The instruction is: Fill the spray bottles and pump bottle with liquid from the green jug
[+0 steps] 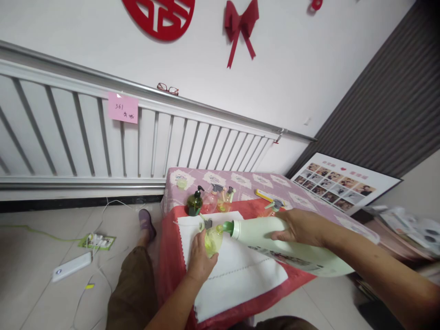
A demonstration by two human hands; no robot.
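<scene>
Pink note (123, 108) on the radiator (197, 137): handwritten "361", further characters beneath. Photo board (343, 183): a line of pink characters around a red heart, too small to read. Large bottle (295, 252): dark print and a pictorial label along its lower side, illegible; body pale green, opaque, narrowing to a ringed neck. Small bottle (215, 240): rounded, transparent, yellow-tinted. The large bottle's long axis runs nearly crosswise, mouth left, base right and lower in view; the small bottle leans, its mouth up and rightward, close against green matter (227, 227) at the larger mouth (liquid or spout cannot be told). Both are held over the white cloth (240, 284), the small bottle toward the left edge of the table surface (305, 201). Left hand (201, 259): fingers curled around the small bottle. Right hand (299, 227): thumb and fingers gripping the large bottle from above. Toward the far edge: a dark green pump bottle (195, 204) beside a pink spray bottle (209, 202).
</scene>
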